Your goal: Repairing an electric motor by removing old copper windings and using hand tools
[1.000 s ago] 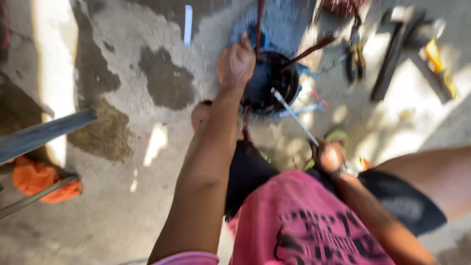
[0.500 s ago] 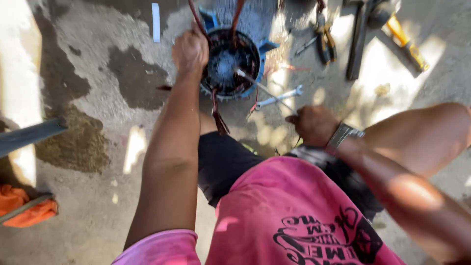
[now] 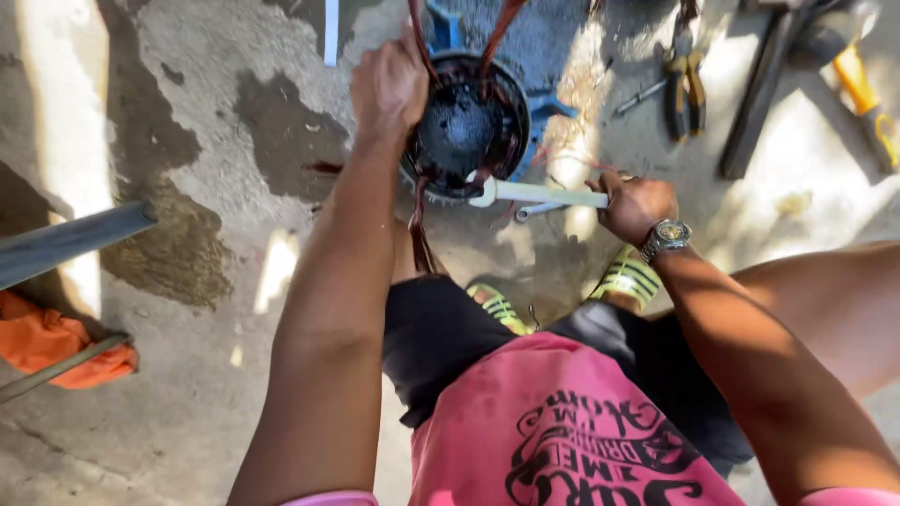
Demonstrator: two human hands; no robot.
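A round dark motor housing point(image 3: 466, 131) on a blue base stands on the concrete floor between my legs. My left hand point(image 3: 387, 86) grips its left rim, where reddish-brown wire strands point(image 3: 419, 42) rise up. My right hand point(image 3: 636, 202), with a wristwatch, is closed on a white flat stick point(image 3: 534, 192) whose tip rests against the housing's near rim. A thin metal rod point(image 3: 536, 210) lies just under the stick. More reddish strands point(image 3: 418, 234) hang down from the housing's near side.
Pliers point(image 3: 683, 80), a dark hammer handle point(image 3: 756, 89) and a yellow-handled tool point(image 3: 864, 98) lie at the top right. A grey metal bar point(image 3: 66, 242) and an orange cloth point(image 3: 56, 345) are at the left. A white strip point(image 3: 330, 33) lies at the top.
The view has shifted so the housing sits nearer the centre. My right hand has moved up and brought the white stick against the housing's rim. My left hand stays on the rim.
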